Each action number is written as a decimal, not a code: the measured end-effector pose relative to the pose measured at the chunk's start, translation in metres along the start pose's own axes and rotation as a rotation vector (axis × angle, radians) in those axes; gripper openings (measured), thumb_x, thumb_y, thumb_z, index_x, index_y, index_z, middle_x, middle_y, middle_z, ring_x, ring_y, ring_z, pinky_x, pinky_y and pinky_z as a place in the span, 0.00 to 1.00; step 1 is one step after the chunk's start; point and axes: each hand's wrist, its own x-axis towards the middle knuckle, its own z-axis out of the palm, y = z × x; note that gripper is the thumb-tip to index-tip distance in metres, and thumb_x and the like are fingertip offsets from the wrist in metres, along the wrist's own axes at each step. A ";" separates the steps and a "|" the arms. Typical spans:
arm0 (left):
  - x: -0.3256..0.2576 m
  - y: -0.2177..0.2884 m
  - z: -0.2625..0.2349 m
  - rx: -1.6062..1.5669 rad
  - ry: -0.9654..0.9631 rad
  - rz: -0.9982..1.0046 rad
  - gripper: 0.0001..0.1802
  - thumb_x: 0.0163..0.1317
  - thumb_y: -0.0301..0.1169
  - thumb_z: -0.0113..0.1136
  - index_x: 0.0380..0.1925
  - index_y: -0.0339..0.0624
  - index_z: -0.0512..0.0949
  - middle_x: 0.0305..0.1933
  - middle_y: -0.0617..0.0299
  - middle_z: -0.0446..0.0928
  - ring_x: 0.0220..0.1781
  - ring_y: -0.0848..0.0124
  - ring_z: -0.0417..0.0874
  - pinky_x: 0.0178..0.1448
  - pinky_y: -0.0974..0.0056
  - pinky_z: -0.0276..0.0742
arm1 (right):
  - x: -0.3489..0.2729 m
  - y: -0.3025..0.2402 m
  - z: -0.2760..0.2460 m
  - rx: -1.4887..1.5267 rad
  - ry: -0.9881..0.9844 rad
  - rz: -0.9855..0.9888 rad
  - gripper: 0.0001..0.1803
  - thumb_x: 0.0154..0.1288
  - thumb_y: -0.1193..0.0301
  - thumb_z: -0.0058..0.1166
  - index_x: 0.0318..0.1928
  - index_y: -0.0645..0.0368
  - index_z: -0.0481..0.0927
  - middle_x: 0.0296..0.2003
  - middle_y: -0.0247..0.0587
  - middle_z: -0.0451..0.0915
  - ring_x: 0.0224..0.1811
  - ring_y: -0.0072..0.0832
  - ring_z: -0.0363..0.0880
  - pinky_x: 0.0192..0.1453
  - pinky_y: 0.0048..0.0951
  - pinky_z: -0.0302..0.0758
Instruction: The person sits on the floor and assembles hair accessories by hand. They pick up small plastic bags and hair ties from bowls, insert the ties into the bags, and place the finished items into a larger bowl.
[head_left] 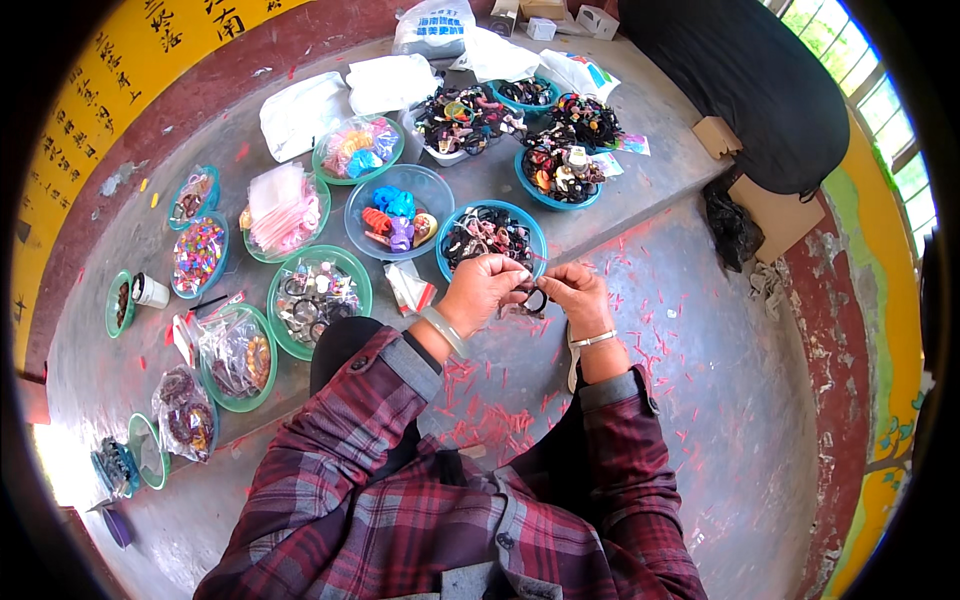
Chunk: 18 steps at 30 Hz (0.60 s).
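Note:
My left hand (485, 292) and my right hand (582, 300) meet in front of me, fingers pinched close together. A small black hair tie (538, 302) hangs between them, its loop showing just below the fingertips. Both hands appear to grip it, though the fingers partly cover it. Right behind my left hand stands a blue bowl (543, 232) of dark and pink hair ties (490, 232). Beside my left wrist lies a small white and red packet (408, 288).
Several bowls stand to the left, among them a green bowl (363, 290) of small packaged pieces and a clear bowl (357, 190) with colourful clips. A white tub (447, 158) heaped with hair ties sits farther back. Red scraps (490, 425) litter the lower floor beside a raised ledge (640, 215).

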 end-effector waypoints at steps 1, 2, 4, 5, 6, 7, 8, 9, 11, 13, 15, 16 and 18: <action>0.000 -0.001 -0.001 -0.001 0.002 0.006 0.07 0.59 0.26 0.52 0.33 0.33 0.74 0.33 0.59 0.77 0.33 0.75 0.78 0.36 0.73 0.78 | 0.000 0.000 0.000 -0.009 0.011 0.007 0.04 0.53 0.76 0.58 0.30 0.64 0.80 0.25 0.28 0.77 0.28 0.14 0.70 0.32 0.16 0.68; 0.000 -0.001 -0.001 -0.001 0.004 0.011 0.07 0.59 0.26 0.52 0.33 0.33 0.74 0.33 0.59 0.77 0.33 0.75 0.79 0.36 0.73 0.78 | -0.001 0.000 0.001 -0.018 0.023 0.014 0.05 0.53 0.76 0.58 0.30 0.64 0.79 0.25 0.29 0.77 0.28 0.14 0.70 0.33 0.16 0.69; 0.001 -0.002 0.000 -0.001 0.025 0.031 0.07 0.59 0.26 0.52 0.34 0.32 0.74 0.33 0.59 0.77 0.33 0.75 0.79 0.37 0.73 0.77 | -0.002 -0.002 0.002 0.007 0.022 -0.001 0.04 0.53 0.77 0.58 0.30 0.64 0.79 0.26 0.29 0.77 0.28 0.14 0.71 0.32 0.16 0.69; 0.001 -0.002 0.000 -0.001 0.035 0.040 0.07 0.59 0.25 0.52 0.34 0.32 0.74 0.33 0.59 0.77 0.33 0.75 0.79 0.37 0.73 0.77 | -0.002 -0.002 0.002 0.020 0.023 -0.009 0.04 0.53 0.77 0.58 0.30 0.64 0.79 0.26 0.29 0.77 0.28 0.14 0.71 0.32 0.16 0.68; 0.001 -0.002 0.000 -0.014 0.034 0.036 0.07 0.58 0.25 0.52 0.34 0.32 0.74 0.33 0.59 0.77 0.33 0.74 0.79 0.38 0.72 0.77 | -0.002 -0.001 0.002 0.033 0.018 0.000 0.04 0.53 0.77 0.57 0.31 0.65 0.79 0.26 0.29 0.77 0.28 0.14 0.71 0.32 0.16 0.68; 0.001 -0.001 0.000 -0.026 0.035 0.032 0.07 0.58 0.25 0.53 0.34 0.32 0.74 0.33 0.59 0.77 0.34 0.74 0.79 0.38 0.72 0.77 | -0.002 0.001 0.002 0.046 0.013 0.008 0.04 0.53 0.77 0.57 0.31 0.65 0.79 0.26 0.29 0.77 0.28 0.14 0.71 0.32 0.16 0.68; 0.001 0.000 0.000 -0.039 0.035 0.028 0.07 0.58 0.24 0.53 0.34 0.31 0.74 0.33 0.59 0.77 0.34 0.74 0.79 0.39 0.72 0.77 | -0.001 0.002 0.002 0.060 0.008 0.016 0.05 0.53 0.77 0.57 0.31 0.65 0.79 0.26 0.29 0.77 0.28 0.14 0.70 0.32 0.16 0.68; 0.001 0.000 0.000 -0.040 0.033 0.025 0.07 0.58 0.24 0.53 0.34 0.31 0.74 0.33 0.59 0.77 0.34 0.74 0.79 0.39 0.72 0.77 | -0.002 0.001 0.002 0.071 0.010 0.024 0.05 0.53 0.77 0.57 0.31 0.65 0.80 0.26 0.29 0.77 0.28 0.14 0.70 0.32 0.15 0.68; 0.001 -0.001 -0.002 -0.041 0.030 0.019 0.07 0.57 0.24 0.53 0.33 0.31 0.74 0.34 0.59 0.77 0.35 0.73 0.79 0.39 0.72 0.77 | -0.003 -0.002 0.003 0.095 0.011 0.039 0.05 0.53 0.77 0.57 0.32 0.65 0.80 0.25 0.29 0.77 0.27 0.14 0.70 0.31 0.15 0.67; 0.002 -0.003 -0.003 -0.043 0.019 0.027 0.07 0.57 0.24 0.53 0.34 0.30 0.74 0.34 0.58 0.77 0.34 0.74 0.79 0.39 0.72 0.77 | -0.001 0.000 0.002 0.092 0.003 0.069 0.05 0.53 0.77 0.56 0.32 0.65 0.80 0.25 0.29 0.77 0.26 0.13 0.69 0.30 0.15 0.66; 0.003 -0.004 -0.004 -0.037 0.011 0.007 0.08 0.57 0.24 0.53 0.35 0.30 0.75 0.35 0.58 0.77 0.34 0.74 0.79 0.39 0.72 0.77 | -0.001 0.000 0.001 0.101 -0.001 0.077 0.05 0.53 0.77 0.57 0.32 0.64 0.80 0.25 0.28 0.77 0.26 0.13 0.69 0.29 0.14 0.66; 0.003 -0.004 -0.005 -0.030 0.008 -0.018 0.08 0.57 0.24 0.53 0.35 0.30 0.75 0.35 0.58 0.77 0.34 0.74 0.79 0.39 0.72 0.77 | -0.002 -0.002 0.002 0.111 0.000 0.071 0.05 0.53 0.77 0.57 0.32 0.64 0.80 0.25 0.29 0.77 0.26 0.13 0.69 0.29 0.14 0.65; 0.002 -0.004 -0.005 -0.017 0.001 -0.056 0.09 0.57 0.25 0.53 0.35 0.30 0.75 0.35 0.58 0.77 0.35 0.74 0.79 0.39 0.73 0.77 | -0.001 -0.001 0.001 0.135 0.005 0.059 0.05 0.52 0.77 0.57 0.32 0.64 0.80 0.25 0.29 0.77 0.25 0.13 0.69 0.28 0.14 0.65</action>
